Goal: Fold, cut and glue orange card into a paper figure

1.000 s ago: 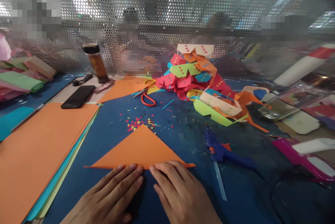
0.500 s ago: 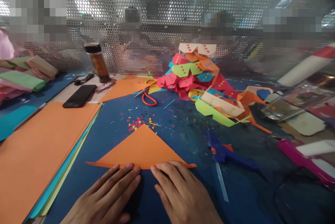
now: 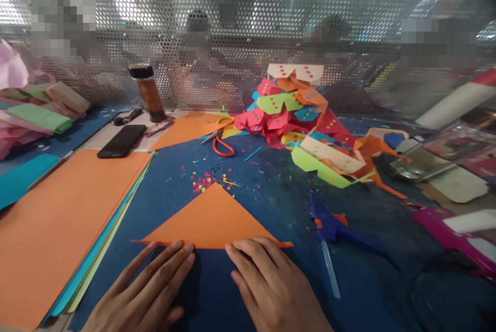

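Two hands: left hand (image 3: 147,290) and right hand (image 3: 271,285) lie flat, palms down, fingers extended, gripping nothing; fingertips press the near edge of the orange triangle (image 3: 211,221).
Triangle: at 12 o'clock from the hands on the blue table (image 3: 271,187), apex pointing away.
Progress: fold to triangle looks done; near-edge crease looks mid-press.
Look: smooth, plain, uncut.
Sides: paper stack (image 3: 58,218) at 9 o'clock, glue gun (image 3: 333,226) at 2 o'clock.
Far: scissors (image 3: 220,143) at 12 o'clock, dotted paper pile (image 3: 294,109) at 1 o'clock.

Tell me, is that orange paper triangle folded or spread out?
Folded, it seems: the orange paper triangle shows a second layer's slivers past both near corners. Left hand and right hand touch its long edge.
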Available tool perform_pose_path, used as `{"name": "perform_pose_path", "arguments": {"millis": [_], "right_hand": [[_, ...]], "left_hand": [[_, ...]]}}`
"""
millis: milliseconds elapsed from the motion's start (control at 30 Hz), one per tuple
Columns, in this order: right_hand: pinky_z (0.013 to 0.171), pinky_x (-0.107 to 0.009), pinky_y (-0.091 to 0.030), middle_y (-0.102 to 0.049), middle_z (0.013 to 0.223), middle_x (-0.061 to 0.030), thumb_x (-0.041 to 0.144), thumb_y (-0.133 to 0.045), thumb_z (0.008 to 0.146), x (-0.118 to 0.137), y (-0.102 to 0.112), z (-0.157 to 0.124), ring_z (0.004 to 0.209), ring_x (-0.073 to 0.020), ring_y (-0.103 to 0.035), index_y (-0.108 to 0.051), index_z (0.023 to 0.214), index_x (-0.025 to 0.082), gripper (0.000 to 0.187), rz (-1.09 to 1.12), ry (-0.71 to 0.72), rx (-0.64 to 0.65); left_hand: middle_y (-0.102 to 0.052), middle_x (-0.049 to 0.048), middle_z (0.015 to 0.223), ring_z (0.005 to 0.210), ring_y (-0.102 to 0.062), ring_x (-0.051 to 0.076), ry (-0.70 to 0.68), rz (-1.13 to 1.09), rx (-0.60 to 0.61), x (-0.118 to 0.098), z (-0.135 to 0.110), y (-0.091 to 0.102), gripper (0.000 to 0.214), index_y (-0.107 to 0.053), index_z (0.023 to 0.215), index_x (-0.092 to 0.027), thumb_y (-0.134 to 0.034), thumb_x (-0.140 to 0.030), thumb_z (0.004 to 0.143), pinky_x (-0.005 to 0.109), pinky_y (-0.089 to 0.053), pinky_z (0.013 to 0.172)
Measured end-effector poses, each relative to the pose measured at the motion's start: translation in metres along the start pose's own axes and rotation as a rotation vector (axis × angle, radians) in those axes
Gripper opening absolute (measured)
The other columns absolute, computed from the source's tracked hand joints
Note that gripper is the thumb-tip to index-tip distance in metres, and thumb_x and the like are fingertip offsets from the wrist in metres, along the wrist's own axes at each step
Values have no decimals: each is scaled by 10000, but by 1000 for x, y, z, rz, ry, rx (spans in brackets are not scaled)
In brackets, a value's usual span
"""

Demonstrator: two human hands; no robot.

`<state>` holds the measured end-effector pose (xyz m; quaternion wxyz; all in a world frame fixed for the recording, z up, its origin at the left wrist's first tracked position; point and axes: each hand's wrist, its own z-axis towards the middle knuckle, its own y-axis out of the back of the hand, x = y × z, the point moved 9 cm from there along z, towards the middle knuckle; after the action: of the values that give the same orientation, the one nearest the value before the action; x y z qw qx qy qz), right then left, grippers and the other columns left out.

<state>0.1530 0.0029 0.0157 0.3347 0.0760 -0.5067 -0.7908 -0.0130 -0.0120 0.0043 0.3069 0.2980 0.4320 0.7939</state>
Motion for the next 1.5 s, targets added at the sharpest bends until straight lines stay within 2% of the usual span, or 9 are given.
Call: {"name": "perform_pose_path", "arguments": {"millis": [133, 333, 533, 867, 1033, 1200, 1367, 1433, 1500], "right_hand": [[863, -348, -552, -725, 1085, -76, 180, -461, 1020, 0, 1, 1, 999, -220, -652, -667, 1231, 159, 296, -1, -5, -11], [864, -337, -545, -720, 1068, -84, 183, -483, 1012, 1, 1, 2, 989, -215, -651, -672, 1216, 169, 278, -21, 7, -7], [858, -331, -546, -722, 1082, -82, 191, -449, 1026, -1, 2, 1, 983, -214, -653, -667, 1226, 169, 296, -2, -10, -10], [845, -342, -535, -721, 1084, -60, 190, -446, 1033, -1, 1, 1, 975, -220, -643, -668, 1224, 160, 295, 17, -6, -34], [862, -340, -523, -718, 1080, -63, 184, -455, 1031, 0, 1, 1, 984, -220, -640, -670, 1216, 163, 284, 22, -3, -26], [848, -351, -521, -716, 1071, -66, 184, -451, 1026, -1, 1, 0, 964, -228, -641, -663, 1215, 159, 285, 21, -7, -30], [867, -351, -515, -715, 1091, -68, 160, -491, 1000, -1, -1, 1, 989, -239, -640, -651, 1234, 164, 284, 31, -23, 3], [868, -351, -514, -713, 1098, -68, 153, -502, 993, -1, -1, 1, 995, -240, -638, -646, 1242, 170, 288, 43, -37, 10], [862, -349, -513, -712, 1097, -64, 151, -510, 989, -1, -1, 0, 985, -238, -638, -644, 1241, 176, 287, 57, -45, 13]], "left_hand": [[-682, 28, 1353, 1293, -577, 168, -12, 27, 20, 1, -4, 0, 406, -589, 1371, -152, -429, -312, 1034, 327, -107, 1272], [-668, -10, 1373, 1284, -598, 176, 59, 48, 75, 10, -18, -6, 451, -554, 1413, -233, -484, -392, 997, 338, -83, 1277], [-657, 26, 1385, 1212, -651, 220, 82, 65, 93, 13, -28, -8, 565, -493, 1464, -191, -541, -429, 954, 379, -84, 1275], [-646, 66, 1398, 1235, -621, 281, 211, 111, 98, 30, -44, -7, 659, -366, 1544, -171, -515, -424, 954, 410, -186, 1212], [-638, 44, 1410, 1249, -587, 275, 267, 107, 114, 37, -51, -9, 655, -384, 1538, -203, -522, -445, 945, 412, -129, 1236], [-630, 52, 1402, 1332, -478, 303, 192, 68, 40, 27, -33, -3, 572, -475, 1478, -229, -548, -435, 950, 448, -152, 1243], [-698, 39, 1278, 1264, -533, 229, 5, -11, -21, 5, 6, 1, 370, -618, 1305, -172, -464, -362, 1028, 346, -178, 1231], [-733, 36, 1195, 1166, -598, 189, -15, -51, -33, 3, 22, 6, 341, -639, 1251, -160, -418, -325, 1050, 285, -292, 1159], [-757, 27, 1107, 1044, -653, 163, -23, -105, -46, 5, 35, 13, 309, -652, 1192, -170, -382, -227, 1054, 245, -425, 1005]]}}
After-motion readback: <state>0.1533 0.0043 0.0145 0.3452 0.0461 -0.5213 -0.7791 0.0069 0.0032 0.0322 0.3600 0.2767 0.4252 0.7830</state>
